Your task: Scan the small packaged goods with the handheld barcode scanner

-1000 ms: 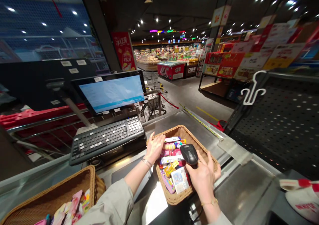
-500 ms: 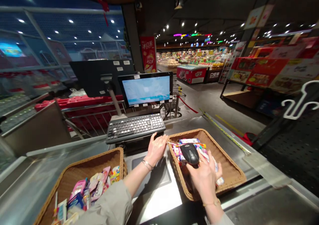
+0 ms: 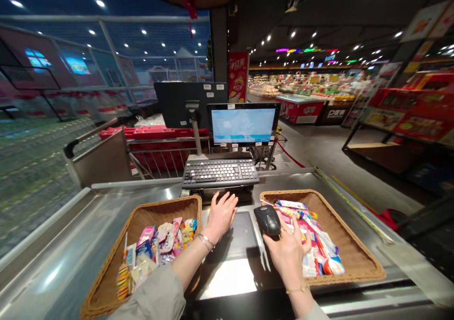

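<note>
My right hand (image 3: 289,251) is wrapped round a black handheld barcode scanner (image 3: 267,220), just over the near-left part of the right wicker basket (image 3: 354,244). Candy packs and lollipops (image 3: 321,244) in bright wrappers lie in that basket, partly covered by the hand. My left hand (image 3: 222,214) holds nothing; its fingers are stretched out above the counter, between the two baskets and below the keyboard (image 3: 222,172). At left, the other wicker basket (image 3: 117,258) holds a pile of small wrapped sweets (image 3: 166,239), with my left sleeve over its near side.
A lit monitor (image 3: 243,125) stands behind the keyboard, beside a second screen (image 3: 187,103) seen from its back. Between the baskets, a flat grey panel (image 3: 241,235) is set in the metal counter (image 3: 56,249). Beyond are a shopping cart, a red poster and store shelves.
My view has turned left. My left hand has moved away from the right basket's rim toward the left one, fingers spread. The scanner, still in my right hand, has shifted toward the basket's left edge.
</note>
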The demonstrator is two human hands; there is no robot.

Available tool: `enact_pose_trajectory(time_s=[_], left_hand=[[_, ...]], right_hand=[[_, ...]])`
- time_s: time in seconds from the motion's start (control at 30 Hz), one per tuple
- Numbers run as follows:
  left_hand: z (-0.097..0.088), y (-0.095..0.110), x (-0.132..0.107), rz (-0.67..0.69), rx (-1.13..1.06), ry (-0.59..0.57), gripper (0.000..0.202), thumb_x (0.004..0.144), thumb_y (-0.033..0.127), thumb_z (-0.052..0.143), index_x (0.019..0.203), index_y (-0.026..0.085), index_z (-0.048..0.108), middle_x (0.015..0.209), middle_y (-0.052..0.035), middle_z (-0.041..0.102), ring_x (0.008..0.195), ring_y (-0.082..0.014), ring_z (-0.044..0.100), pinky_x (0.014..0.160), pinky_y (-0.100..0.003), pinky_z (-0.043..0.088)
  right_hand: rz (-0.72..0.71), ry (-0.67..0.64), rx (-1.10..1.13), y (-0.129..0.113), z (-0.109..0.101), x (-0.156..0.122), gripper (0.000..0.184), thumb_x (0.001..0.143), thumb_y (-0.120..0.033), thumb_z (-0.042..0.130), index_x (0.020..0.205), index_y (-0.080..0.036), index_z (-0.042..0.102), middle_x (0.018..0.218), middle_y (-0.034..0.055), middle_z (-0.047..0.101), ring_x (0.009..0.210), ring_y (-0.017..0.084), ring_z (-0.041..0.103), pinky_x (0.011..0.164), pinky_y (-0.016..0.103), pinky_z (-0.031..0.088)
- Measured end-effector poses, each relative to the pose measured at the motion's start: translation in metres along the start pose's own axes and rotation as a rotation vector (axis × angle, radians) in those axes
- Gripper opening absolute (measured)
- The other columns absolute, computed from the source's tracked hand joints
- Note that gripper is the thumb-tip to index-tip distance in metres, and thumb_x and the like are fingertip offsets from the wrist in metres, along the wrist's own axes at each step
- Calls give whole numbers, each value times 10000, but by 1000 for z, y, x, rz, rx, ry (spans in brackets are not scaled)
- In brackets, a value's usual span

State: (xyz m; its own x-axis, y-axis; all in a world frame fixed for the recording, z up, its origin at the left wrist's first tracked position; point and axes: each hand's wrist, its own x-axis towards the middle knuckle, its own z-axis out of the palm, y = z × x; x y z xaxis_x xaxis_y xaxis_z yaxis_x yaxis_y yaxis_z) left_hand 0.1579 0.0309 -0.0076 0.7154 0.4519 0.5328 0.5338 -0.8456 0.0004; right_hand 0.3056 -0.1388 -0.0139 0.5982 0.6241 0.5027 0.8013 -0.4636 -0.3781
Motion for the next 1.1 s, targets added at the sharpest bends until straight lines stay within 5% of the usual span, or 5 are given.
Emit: enact_pose_trajectory(time_s=[0.63,1.1], left_hand=[[-44,-65,-109,-351,133,-88,379,918,279,515,1291,233,557,1375,-84,578,1322,-274,470,1116,-560,272],[-31,-116,-156,-436,142,-262,408,862,235,537,1267,236,582,1318,-106,621,1293,-295,501,1087,-584,306]], right_hand=[[-243,-173,143,-60,53,-23,273,771,-446,552,888,-268,722,1206,8,672,1345,305,361,1082,558,123],[-255,-238,167,-78,62,-25,249,763,-445,548,799,-268,719,1206,15,671,1349,309,349,1093,568,103]])
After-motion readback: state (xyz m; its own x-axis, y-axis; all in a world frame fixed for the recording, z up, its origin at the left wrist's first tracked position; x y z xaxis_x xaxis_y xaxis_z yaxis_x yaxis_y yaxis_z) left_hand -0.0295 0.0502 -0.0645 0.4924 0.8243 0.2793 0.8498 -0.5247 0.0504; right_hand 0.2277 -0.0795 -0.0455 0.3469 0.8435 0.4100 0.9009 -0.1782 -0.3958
